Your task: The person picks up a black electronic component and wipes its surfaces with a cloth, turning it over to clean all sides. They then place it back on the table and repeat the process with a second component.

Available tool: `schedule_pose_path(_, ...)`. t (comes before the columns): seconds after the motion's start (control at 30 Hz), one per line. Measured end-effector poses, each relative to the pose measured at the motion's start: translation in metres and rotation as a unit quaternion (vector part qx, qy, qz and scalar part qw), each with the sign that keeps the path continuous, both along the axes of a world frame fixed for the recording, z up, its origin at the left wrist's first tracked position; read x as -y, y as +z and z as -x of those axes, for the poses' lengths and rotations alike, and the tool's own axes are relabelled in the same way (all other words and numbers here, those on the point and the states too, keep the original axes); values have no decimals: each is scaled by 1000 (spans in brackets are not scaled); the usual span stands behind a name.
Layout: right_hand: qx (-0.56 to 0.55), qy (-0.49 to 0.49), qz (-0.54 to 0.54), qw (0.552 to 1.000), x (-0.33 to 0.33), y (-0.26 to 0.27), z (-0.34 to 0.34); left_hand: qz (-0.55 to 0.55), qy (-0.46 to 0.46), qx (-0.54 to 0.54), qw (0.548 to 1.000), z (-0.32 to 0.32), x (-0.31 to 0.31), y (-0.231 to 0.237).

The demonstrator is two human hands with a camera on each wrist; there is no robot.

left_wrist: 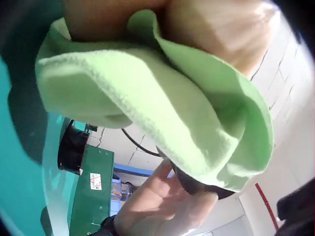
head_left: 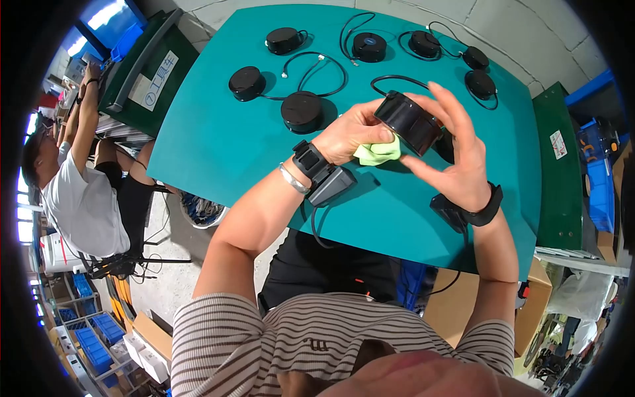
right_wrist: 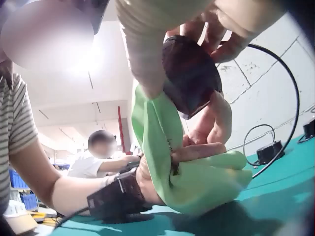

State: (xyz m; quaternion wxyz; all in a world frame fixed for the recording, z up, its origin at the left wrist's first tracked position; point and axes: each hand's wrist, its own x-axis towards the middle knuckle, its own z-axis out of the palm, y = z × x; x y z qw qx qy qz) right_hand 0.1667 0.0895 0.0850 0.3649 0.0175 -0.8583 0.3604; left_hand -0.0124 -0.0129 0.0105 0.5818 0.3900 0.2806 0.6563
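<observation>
A glossy black round device (head_left: pixel 410 122), a short cylinder with a black cable, is raised over the green-topped table between both hands. My left hand (head_left: pixel 354 135) grips its left side and holds a bunched light green cloth (head_left: pixel 378 152) against the lower edge. At the other end is my right hand (head_left: pixel 460 155), thumb below and fingers above, spanning the device. Folds of the cloth (left_wrist: pixel 147 108) fill most of the left wrist view and hide much of the device. In the right wrist view, the device's dark round face (right_wrist: pixel 192 73) sits between the right thumb and fingers.
Several similar black devices with cables lie on the table (head_left: pixel 218 159), including one (head_left: pixel 301 112) near the left hand and one (head_left: pixel 369 47) at the back. A green cabinet (head_left: pixel 559 165) stands at right. A seated person (head_left: pixel 86 205) works at left.
</observation>
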Motion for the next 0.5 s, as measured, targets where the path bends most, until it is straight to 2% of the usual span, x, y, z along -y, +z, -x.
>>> schedule_pose_path(0.07,17,45,-61,997,-6,6,-2,-16,-14,17,1000,-1,2,1)
schedule_pose_path(0.17,31,60,5,998,-8,6,-6,-13,-39,16,999,11,1,-12)
schedule_pose_path(0.23,19,58,13,998,-10,2,-8,19,-58,-17,998,18,-2,-14)
schedule_pose_path(0.27,-4,15,0,1000,-8,5,-9,1,-74,82,994,15,-1,-17)
schedule_pose_path(0.33,-22,-65,-38,997,-5,9,-10,0,-58,55,997,8,3,-4)
schedule_pose_path(0.4,2,-53,-82,995,-7,15,-9,-1,-44,31,999,6,3,-3)
schedule_pose_path(0.43,26,-41,-124,991,-7,17,-9,2,-79,49,996,7,3,-6)
schedule_pose_path(0.5,62,-13,-119,991,-7,19,-9,7,-116,68,991,9,2,-12)
